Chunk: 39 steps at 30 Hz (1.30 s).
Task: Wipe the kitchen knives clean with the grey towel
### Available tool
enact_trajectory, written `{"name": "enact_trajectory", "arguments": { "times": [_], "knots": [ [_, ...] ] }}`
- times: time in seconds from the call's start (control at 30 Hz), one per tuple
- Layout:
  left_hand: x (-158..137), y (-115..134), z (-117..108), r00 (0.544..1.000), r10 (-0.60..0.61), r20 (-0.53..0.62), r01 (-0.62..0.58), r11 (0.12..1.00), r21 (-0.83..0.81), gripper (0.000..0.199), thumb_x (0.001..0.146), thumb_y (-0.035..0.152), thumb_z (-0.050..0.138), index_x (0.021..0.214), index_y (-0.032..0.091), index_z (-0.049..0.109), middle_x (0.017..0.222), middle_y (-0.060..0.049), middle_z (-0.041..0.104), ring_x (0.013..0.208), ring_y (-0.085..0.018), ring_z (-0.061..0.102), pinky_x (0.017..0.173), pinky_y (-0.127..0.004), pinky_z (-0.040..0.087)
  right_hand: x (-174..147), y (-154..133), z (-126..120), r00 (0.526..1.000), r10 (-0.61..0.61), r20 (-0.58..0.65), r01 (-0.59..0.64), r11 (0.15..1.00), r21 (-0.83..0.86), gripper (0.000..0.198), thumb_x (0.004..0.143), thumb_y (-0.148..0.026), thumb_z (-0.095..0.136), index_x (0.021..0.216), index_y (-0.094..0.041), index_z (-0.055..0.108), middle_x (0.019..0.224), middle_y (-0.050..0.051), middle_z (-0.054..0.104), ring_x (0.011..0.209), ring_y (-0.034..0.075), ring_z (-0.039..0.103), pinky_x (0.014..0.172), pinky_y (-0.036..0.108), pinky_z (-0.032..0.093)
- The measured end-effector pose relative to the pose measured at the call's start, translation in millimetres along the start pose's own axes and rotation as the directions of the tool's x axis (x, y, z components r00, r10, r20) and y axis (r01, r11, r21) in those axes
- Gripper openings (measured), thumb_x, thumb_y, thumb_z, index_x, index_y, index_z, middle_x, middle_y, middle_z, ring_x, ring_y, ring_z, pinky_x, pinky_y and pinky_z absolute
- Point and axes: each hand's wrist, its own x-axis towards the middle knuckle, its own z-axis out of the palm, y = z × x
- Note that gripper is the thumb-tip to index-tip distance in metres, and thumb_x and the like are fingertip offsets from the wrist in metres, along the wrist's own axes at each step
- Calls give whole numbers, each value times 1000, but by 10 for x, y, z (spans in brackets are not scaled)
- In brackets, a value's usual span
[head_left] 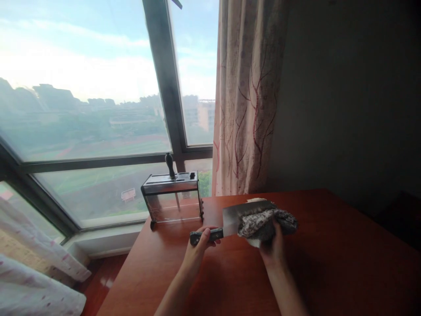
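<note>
My left hand (201, 242) is closed around the dark riveted handle of a cleaver (231, 219), held level above the table with its broad blade pointing right. My right hand (273, 241) grips a bunched, speckled grey-and-white cloth (259, 221) that lies against the blade and hides much of its right part. Some of my right fingers are hidden by the cloth. Something whitish shows behind the blade's upper edge and below the cloth; I cannot tell whether it belongs to the cloth.
A clear-sided knife block (173, 204) with a metal top stands at the table's far left edge, a dark-handled tool (169, 164) upright in it. The reddish-brown wooden table (345, 263) borders a large window. A patterned curtain (250, 96) hangs behind it, another at lower left.
</note>
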Motion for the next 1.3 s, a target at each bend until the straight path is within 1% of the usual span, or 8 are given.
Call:
{"name": "enact_trajectory", "arguments": {
  "times": [0.13,0.4,0.73,0.93,1.0,1.1,1.2,1.3],
  "knots": [
    [-19,-90,57,999,-39,-12,38,993,-115,45,76,54,62,90,12,70,69,-9,69,64,-21,64,61,-30,47,-66,42,38,997,59,53,-61,997,53,37,77,-48,65,109,-29,65,102,-1,73,97,24,66,88,49,51],
    [-27,-116,110,999,-47,9,48,988,-150,43,75,54,64,88,13,72,72,-8,70,62,-18,61,59,-28,45,-101,391,49,989,146,35,-145,989,-43,34,74,-36,71,104,-22,66,99,0,74,90,18,68,82,32,54],
    [-28,167,40,997,-45,-69,27,969,-246,28,76,39,68,90,16,74,94,-11,72,81,-20,63,68,-27,47,70,119,-17,998,-46,-31,40,983,-180,44,73,-43,67,111,-23,63,95,-3,73,91,19,67,79,30,54],
    [21,303,-134,991,5,-137,-34,978,-207,24,73,38,68,78,14,73,82,-8,70,74,-19,61,66,-27,47,5,4,-42,989,-145,18,139,900,-414,39,64,-35,75,98,-18,67,85,0,74,80,22,68,70,30,54],
    [40,336,-241,986,51,-158,-79,982,-173,25,73,38,66,73,14,72,76,-6,67,72,-19,59,65,-26,46,-50,-33,-45,990,-104,90,136,830,-541,34,61,-33,78,90,-16,69,84,2,74,79,23,68,72,31,53],
    [56,351,-397,980,118,-160,-142,979,-146,26,76,38,62,66,15,68,71,-4,63,70,-17,57,65,-25,44,-135,-63,-48,975,39,217,122,723,-680,32,59,-29,79,86,-14,70,85,4,74,81,24,67,75,32,51],
    [57,333,-479,981,150,-123,-166,977,-136,28,80,36,56,65,15,66,70,-3,60,70,-16,54,66,-24,43,-179,-54,-51,951,167,261,70,705,-706,35,60,-28,79,90,-13,70,87,6,74,81,25,68,75,34,52],
    [55,310,-475,982,162,-95,-172,980,-103,27,80,35,57,66,14,66,69,-3,59,67,-15,52,61,-23,41,-179,-27,-43,965,139,224,56,723,-689,37,61,-32,80,92,-14,70,89,6,74,84,25,68,76,34,52]
  ]
}}
